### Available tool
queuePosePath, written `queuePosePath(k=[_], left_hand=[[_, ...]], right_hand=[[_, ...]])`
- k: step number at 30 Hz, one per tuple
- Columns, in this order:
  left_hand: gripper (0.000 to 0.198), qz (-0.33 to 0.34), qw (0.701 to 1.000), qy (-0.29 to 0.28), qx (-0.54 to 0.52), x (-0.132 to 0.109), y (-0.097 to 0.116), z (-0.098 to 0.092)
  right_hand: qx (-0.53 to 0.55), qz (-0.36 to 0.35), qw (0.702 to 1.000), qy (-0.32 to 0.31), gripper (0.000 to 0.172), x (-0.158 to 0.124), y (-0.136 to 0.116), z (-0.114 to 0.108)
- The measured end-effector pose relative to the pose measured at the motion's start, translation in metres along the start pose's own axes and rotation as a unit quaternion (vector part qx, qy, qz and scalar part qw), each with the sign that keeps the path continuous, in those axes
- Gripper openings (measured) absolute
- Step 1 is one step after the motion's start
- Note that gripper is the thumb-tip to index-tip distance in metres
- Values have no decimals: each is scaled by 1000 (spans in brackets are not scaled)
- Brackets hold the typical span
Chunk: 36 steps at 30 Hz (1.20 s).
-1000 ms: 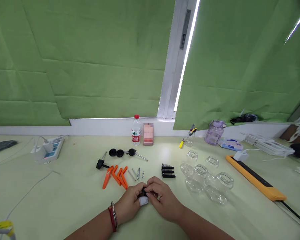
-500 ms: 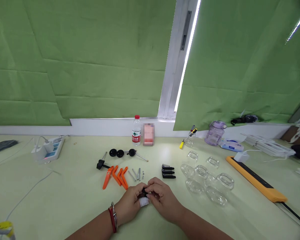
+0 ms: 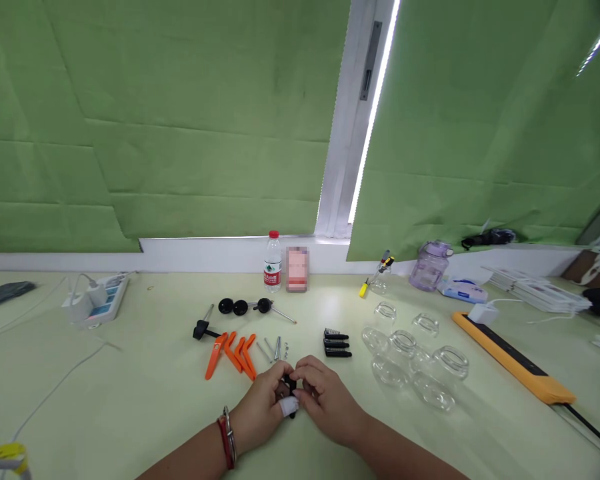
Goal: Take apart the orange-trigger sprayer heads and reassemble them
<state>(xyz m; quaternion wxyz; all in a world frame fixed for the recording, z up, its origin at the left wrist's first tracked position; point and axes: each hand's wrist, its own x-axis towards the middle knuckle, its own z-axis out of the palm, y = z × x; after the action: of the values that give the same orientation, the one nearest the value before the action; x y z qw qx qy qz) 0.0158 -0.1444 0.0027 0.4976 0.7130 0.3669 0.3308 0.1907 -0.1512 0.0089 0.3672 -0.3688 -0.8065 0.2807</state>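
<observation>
A small black part (image 3: 291,383) is pinched between my two hands, low in the middle of the view; fingers cover most of it and its end shows below the left thumb. My left hand (image 3: 261,412), with a white wrap on the thumb, grips it from the left. Fingertips of my right hand (image 3: 329,402) are closed on its right side. Beyond the left hand lie orange handles (image 3: 233,352), metal screws (image 3: 278,348) and tiny nuts (image 3: 287,350). Several black pieces with a spring (image 3: 337,344) lie beyond the right hand.
Clear glass jars (image 3: 404,343) stand to the right, near an orange power strip (image 3: 513,360). Black round knobs with rods (image 3: 240,307) and a black fitting (image 3: 201,329) lie farther back. A water bottle (image 3: 273,263), purple bottle (image 3: 431,267) and screwdrivers (image 3: 377,275) are along the wall.
The black part has turned or shifted between my fingers, and more of it now shows, including its end below the left thumb. Both hands stay in nearly the same place.
</observation>
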Motion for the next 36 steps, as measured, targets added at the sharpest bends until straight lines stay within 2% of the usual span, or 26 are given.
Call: queuePosePath(k=[5,9,16,18,20,23,25,29,36], left_hand=[[11,-19,1000,-13,4,3,-1,-1],[9,-32,994,7,101,3,-4,-2],[12,4,970,58,235,2,-5,-6],[13,2,965,58,257,2,-4,-6],[14,-2,961,61,271,2,-4,-6],[15,-6,958,62,280,2,-3,-6],[15,-8,957,62,282,2,-3,-6],[15,-13,957,63,283,2,-1,-7],[17,-25,955,62,290,1,1,-10]], right_hand=[[-10,13,1000,-13,27,0,4,1],[-27,24,999,-19,24,1,6,0],[-87,32,994,-58,21,-2,8,0],[-122,44,990,-48,20,0,10,-4],[-170,74,983,-8,21,2,14,-12],[-244,133,959,62,24,6,25,-30],[-284,163,941,78,24,7,33,-42],[-323,202,922,68,20,7,46,-54],[-302,191,933,31,18,6,49,-50]])
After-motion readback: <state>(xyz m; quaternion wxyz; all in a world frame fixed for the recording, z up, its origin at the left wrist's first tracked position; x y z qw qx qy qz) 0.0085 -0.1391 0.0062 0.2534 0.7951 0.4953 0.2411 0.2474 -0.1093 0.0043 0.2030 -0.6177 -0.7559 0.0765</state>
